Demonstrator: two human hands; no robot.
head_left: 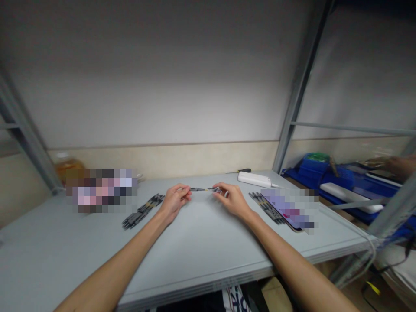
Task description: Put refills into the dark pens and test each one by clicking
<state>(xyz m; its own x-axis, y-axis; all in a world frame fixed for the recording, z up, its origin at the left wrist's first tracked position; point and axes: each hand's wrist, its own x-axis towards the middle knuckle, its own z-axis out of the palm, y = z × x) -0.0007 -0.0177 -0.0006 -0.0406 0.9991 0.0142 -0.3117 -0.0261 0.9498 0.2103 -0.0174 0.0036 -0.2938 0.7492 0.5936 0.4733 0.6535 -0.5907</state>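
Observation:
My left hand (177, 201) is closed, its fingertips pinching the left end of a slim dark pen (202, 189) with a pale yellowish middle. My right hand (230, 198) pinches the right end, so the pen lies level between both hands, just above the table. Beside my left forearm is a pile of similar dark pens (143, 211), lying slantwise. Another row of dark pens (267, 208) lies to the right of my right hand, against a flat item (276, 203) that is partly blurred out. Fine details of the held pen are too small to make out.
A white power strip (254, 179) and a dark-handled screwdriver (243, 170) lie at the back of the grey table (195, 251). A pixelated item (102, 190) and a bottle of amber liquid (66, 164) stand back left. Blue bins (313, 169) and another person's hand (403, 167) are at right.

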